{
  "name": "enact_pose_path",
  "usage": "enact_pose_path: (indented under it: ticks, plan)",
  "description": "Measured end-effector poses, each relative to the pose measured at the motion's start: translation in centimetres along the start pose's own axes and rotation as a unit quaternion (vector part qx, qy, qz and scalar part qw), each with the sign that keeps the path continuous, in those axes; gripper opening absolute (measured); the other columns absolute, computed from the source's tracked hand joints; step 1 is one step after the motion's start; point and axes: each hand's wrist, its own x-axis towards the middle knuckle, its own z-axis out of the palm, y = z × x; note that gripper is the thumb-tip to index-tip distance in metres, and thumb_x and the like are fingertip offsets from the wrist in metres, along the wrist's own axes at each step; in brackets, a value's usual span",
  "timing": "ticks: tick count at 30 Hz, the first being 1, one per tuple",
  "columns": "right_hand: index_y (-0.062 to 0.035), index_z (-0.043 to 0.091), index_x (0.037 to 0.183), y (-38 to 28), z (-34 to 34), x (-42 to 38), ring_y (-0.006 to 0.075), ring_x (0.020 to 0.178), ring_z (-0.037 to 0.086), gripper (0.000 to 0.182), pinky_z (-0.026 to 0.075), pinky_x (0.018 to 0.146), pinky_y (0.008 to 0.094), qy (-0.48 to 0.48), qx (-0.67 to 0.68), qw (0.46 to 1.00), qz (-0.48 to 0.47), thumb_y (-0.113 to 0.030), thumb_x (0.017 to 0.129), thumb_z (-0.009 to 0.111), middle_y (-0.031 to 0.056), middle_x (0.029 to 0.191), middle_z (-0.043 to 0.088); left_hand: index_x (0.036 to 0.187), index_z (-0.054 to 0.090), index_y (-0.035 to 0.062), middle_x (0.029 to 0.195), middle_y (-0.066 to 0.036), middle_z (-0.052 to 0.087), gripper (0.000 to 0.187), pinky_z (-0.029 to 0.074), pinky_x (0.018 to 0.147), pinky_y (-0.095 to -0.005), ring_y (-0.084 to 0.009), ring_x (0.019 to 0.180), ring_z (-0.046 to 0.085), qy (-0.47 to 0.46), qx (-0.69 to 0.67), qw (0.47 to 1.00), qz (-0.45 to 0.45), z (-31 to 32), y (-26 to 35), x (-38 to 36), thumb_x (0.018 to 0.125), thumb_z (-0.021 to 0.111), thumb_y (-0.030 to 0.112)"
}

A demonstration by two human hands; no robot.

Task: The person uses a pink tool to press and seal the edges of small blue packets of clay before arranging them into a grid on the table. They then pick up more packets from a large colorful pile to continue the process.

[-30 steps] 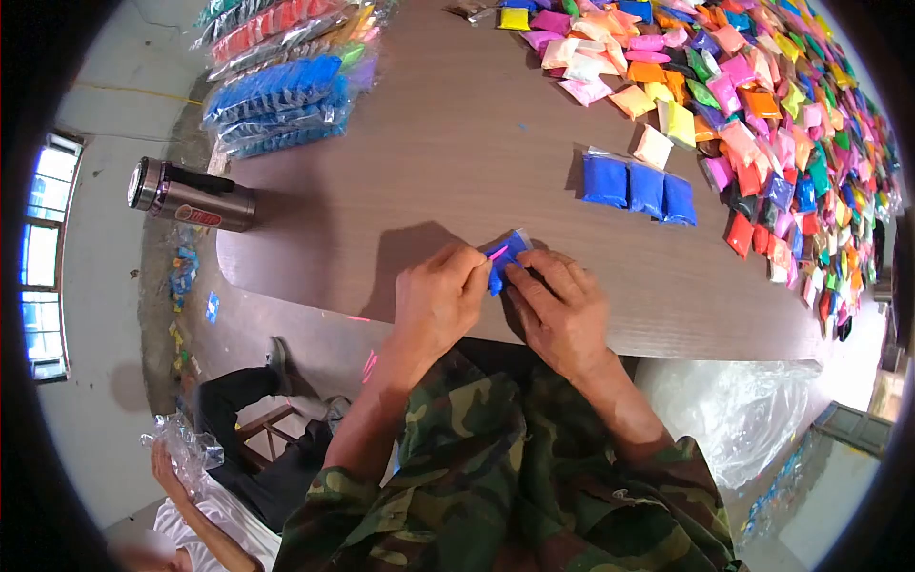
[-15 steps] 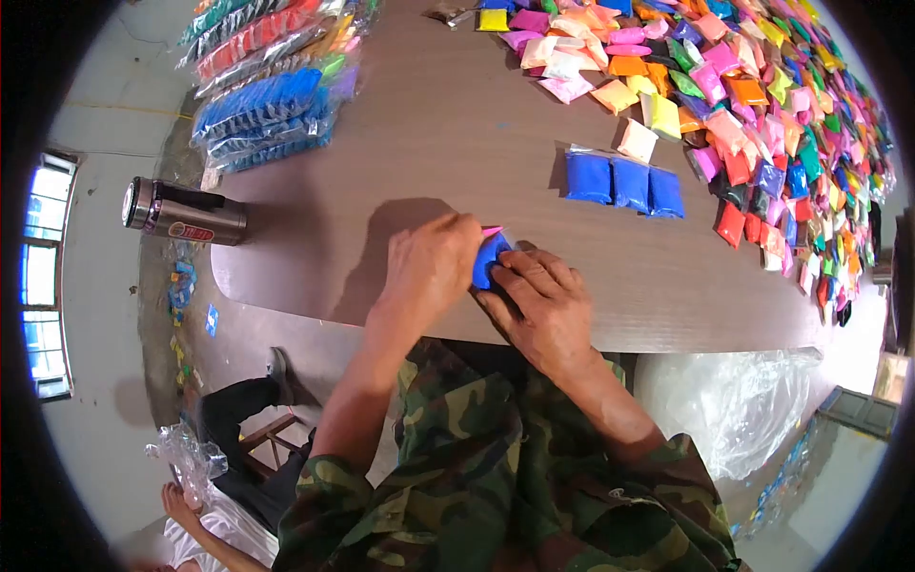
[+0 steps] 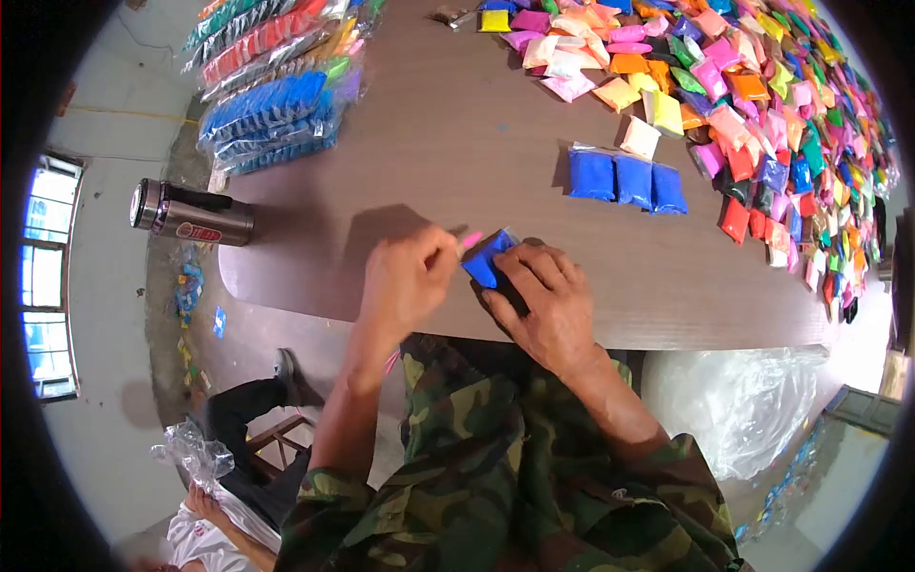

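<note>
My left hand (image 3: 412, 281) is closed, with a small pink item (image 3: 471, 240) poking out at its fingertips. Just right of it, a blue packet (image 3: 488, 259) is tilted above the brown table, gripped by my right hand (image 3: 545, 300) at its right side. Three blue packets (image 3: 634, 182) lie in a row farther back on the table, right of my hands. A pale packet (image 3: 640, 137) lies just behind that row.
A large pile of coloured packets (image 3: 743, 114) covers the right of the table (image 3: 429, 143). Bagged blue packs (image 3: 267, 119) are stacked back left, near a steel flask (image 3: 195, 214). Clear plastic (image 3: 734, 405) hangs below right. Another person (image 3: 224, 520) sits lower left, holding clear plastic.
My left hand has moved left, away from the blue packet, with the pink item at its fingers. My right hand stays on the packet, which shows more of its face.
</note>
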Motion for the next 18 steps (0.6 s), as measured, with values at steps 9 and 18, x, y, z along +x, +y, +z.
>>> enact_pose_path:
  ticks: [9, 18]
  plan:
    - [-0.0131, 0.080, 0.122, -0.4, -0.3, 0.2, 0.0292, 0.116, 0.065, 0.046, 0.053, 0.090, 0.0448, -0.018, -0.023, 1.000, -0.005, -0.027, 0.080, 0.092, 0.0044, 0.125, 0.066, 0.096, 0.076, 0.0043, 0.075, -0.017, 0.071, 0.004, 0.053, 0.059, -0.0378, -0.0235, 0.062, 0.071, 0.081, 0.010, 0.997, 0.008, 0.6, 0.2, -3.7, 0.095, 0.075, 0.008]
    - [-0.0117, 0.079, 0.119, -0.9, 0.1, 0.1, 0.0302, 0.113, 0.065, 0.047, 0.052, 0.089, 0.0455, -0.004, -0.042, 0.999, -0.007, -0.028, 0.078, 0.094, 0.0054, 0.123, 0.065, 0.094, 0.076, 0.0030, 0.070, -0.013, 0.068, 0.004, 0.048, 0.056, -0.0331, -0.0156, 0.057, 0.064, 0.103, -0.012, 0.994, -0.039, 0.0, -1.7, -4.3, 0.096, 0.075, 0.007]
